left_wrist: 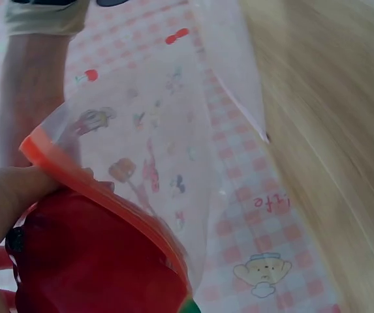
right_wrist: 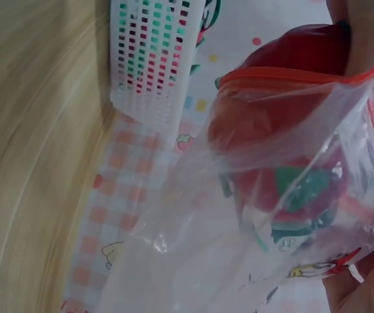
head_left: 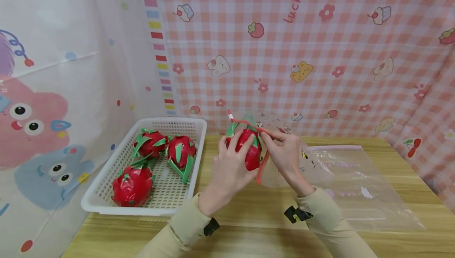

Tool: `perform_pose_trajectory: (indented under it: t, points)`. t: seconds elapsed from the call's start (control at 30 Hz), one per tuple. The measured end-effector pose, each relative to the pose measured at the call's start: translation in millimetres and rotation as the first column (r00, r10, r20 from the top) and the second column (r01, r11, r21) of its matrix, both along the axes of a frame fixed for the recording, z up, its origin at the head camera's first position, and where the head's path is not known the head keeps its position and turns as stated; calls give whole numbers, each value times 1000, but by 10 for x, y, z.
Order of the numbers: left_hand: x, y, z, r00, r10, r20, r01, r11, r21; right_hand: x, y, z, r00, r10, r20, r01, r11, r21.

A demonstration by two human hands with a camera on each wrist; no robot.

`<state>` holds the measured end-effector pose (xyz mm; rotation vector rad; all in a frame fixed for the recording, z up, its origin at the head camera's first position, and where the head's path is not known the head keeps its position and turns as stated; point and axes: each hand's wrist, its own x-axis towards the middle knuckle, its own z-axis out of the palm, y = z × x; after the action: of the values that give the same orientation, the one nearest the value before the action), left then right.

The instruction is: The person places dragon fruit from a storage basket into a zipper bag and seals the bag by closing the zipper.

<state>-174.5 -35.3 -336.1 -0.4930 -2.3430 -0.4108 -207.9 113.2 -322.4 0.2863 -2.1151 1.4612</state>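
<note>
A red dragon fruit (head_left: 253,156) with green scales sits at the mouth of a clear zip bag (right_wrist: 193,215) with a red-orange zip edge and printed cartoon figures. My left hand (head_left: 231,167) grips the fruit, its fingers spread over the top. In the left wrist view the red-orange zip edge (left_wrist: 108,199) crosses over the fruit's side. My right hand (head_left: 284,155) pinches the bag's rim between thumb and finger. Through the film in the right wrist view, green scales show inside the bag.
On the left stands a white plastic basket (head_left: 199,147) with three more dragon fruits (head_left: 133,187). A second clear zip bag (head_left: 369,194) with a pale pink zip lies flat on the wooden table (head_left: 270,226) at right. A checked cloth (head_left: 277,92) hangs behind.
</note>
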Motion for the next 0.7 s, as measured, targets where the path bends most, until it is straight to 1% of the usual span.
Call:
perform_pose_trajectory:
  t: [0.03, 0.1, 0.23, 0.3, 0.4, 0.53, 0.6, 0.7]
  points:
    - [0, 9, -11, 1000, 2, -16, -2, 1000, -11, 6, -2, 3, 1000, 5, 3, -5, 1000, -8]
    - [-1, 21, -30, 1000, -4, -22, 4, 1000, -1, 15, 1, 8, 1000, 7, 8, -7, 1000, -20]
    - [-8, 12, -45, 1000, -30, 8, 30, 996, 78, 18, 21, 17, 999, -2, 32, 4, 999, -41]
    - [-12, -2, -43, 998, -57, 25, 54, 992, 117, 8, 28, 17, 999, 5, 50, -2, 998, -58]
    - [-22, -22, -50, 992, -115, 52, 105, 979, 175, -7, 32, 14, 996, 33, 78, -26, 995, -93]
    - [-40, -45, -104, 979, -179, 95, 153, 961, 232, -8, 28, 4, 992, 62, 106, -50, 992, -112]
    - [-53, -55, -140, 975, -199, 95, 172, 957, 235, -2, 26, -1, 991, 66, 119, -53, 993, -107]
    - [-76, -63, -176, 973, -227, 44, 215, 958, 190, -4, 29, -9, 988, 71, 140, -57, 993, -99]
